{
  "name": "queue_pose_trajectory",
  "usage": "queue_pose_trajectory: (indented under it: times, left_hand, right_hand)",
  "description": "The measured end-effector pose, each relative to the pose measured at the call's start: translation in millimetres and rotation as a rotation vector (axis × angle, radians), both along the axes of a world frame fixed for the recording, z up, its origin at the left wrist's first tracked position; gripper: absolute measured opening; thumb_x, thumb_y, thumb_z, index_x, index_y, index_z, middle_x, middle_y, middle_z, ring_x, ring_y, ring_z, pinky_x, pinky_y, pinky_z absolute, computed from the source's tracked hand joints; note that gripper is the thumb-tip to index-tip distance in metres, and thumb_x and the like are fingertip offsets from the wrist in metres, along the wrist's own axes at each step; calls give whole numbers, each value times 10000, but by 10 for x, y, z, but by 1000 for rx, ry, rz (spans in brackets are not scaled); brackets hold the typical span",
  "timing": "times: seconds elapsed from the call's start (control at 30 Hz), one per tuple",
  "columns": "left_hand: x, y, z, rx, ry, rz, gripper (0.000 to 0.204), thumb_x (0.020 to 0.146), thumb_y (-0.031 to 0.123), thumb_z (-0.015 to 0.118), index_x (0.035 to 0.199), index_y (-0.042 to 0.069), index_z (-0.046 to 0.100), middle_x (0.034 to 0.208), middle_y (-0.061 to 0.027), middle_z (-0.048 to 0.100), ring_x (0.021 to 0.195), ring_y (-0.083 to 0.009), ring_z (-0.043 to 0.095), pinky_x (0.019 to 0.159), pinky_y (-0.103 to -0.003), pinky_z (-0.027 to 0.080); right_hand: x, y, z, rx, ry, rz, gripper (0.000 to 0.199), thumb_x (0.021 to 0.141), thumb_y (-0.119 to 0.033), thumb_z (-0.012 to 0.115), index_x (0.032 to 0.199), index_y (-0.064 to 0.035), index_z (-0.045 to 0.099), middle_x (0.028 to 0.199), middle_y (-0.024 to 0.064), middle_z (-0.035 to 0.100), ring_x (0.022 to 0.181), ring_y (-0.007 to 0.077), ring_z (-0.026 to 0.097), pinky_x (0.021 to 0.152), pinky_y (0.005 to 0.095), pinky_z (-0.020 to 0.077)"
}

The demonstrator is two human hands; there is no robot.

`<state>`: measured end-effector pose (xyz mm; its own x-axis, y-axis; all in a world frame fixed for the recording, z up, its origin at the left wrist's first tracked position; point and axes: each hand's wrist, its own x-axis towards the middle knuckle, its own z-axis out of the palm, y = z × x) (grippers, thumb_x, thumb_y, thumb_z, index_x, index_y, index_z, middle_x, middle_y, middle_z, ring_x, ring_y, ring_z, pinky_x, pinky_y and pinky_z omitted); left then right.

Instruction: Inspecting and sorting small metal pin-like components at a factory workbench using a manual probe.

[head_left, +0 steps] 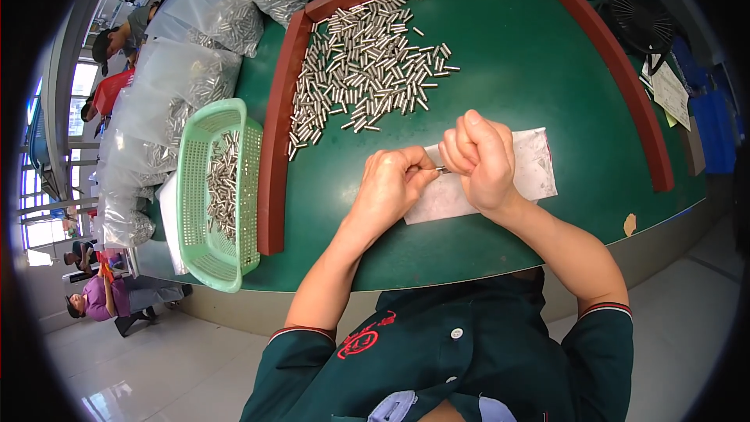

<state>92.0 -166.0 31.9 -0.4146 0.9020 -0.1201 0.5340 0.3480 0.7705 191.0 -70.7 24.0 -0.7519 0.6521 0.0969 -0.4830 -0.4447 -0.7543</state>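
Note:
Over a creased white cloth [531,164] on the green table, my two hands meet. My left hand [391,184] is closed, its thumb and fingertips pinching a small silver metal pin [442,169]. Just to the right, my right hand [484,160] is curled into a fist against the pin's other end, thumb pointing up. Most of the pin is hidden by fingers. A wide heap of similar loose metal pins [367,62] lies beyond my hands, towards the left. More pins [224,187] fill part of a light green plastic basket [209,262] at the left.
A dark red raised border [273,187] runs along the left, far and right sides of the work area. Clear plastic bags of metal pieces [234,23] stand beyond it. A black fan [639,16] is at the far right. Other people [117,297] are in the background left.

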Motion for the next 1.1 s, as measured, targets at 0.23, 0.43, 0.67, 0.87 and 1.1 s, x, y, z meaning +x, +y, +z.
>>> queue_pose_trajectory:
  times: [0.23,0.43,0.67,0.87,1.1]
  left_hand:
    - [-36,-53,-28,62,43,-24,109,709,72,638,716,-17,575,507,-107,498,444,-184,465,475,-313,383]
    - [-406,-114,-100,233,-755,155,132,810,156,603,828,34,553,781,-14,562,647,-47,441,550,-181,340]
    - [-631,-193,-106,447,-1223,343,219,870,145,505,1024,-11,511,669,-10,429,589,-81,391,510,-188,341]
    - [-702,-239,-98,318,-497,396,189,829,207,575,752,36,550,613,40,462,556,-40,392,495,-186,305]
    - [-471,-154,-113,158,450,182,91,703,68,628,787,43,603,611,-128,580,576,-281,579,554,-370,442]
  right_hand:
    - [-96,-50,79,110,-105,-1,398,902,-170,383,526,-76,295,474,-36,289,437,43,233,398,232,198]
    - [-48,154,-7,-1,-103,118,410,915,-203,356,529,-100,267,439,-26,264,372,55,214,358,226,169]
    - [20,121,-8,43,-33,138,430,918,-235,339,519,-96,261,415,-6,269,368,63,196,349,227,160]
    - [0,88,-4,109,-39,113,429,917,-233,343,518,-96,264,418,-11,268,370,61,199,352,227,159]
    - [30,136,-16,58,-13,107,430,916,-232,348,515,-103,261,414,-14,266,355,58,202,341,222,160]
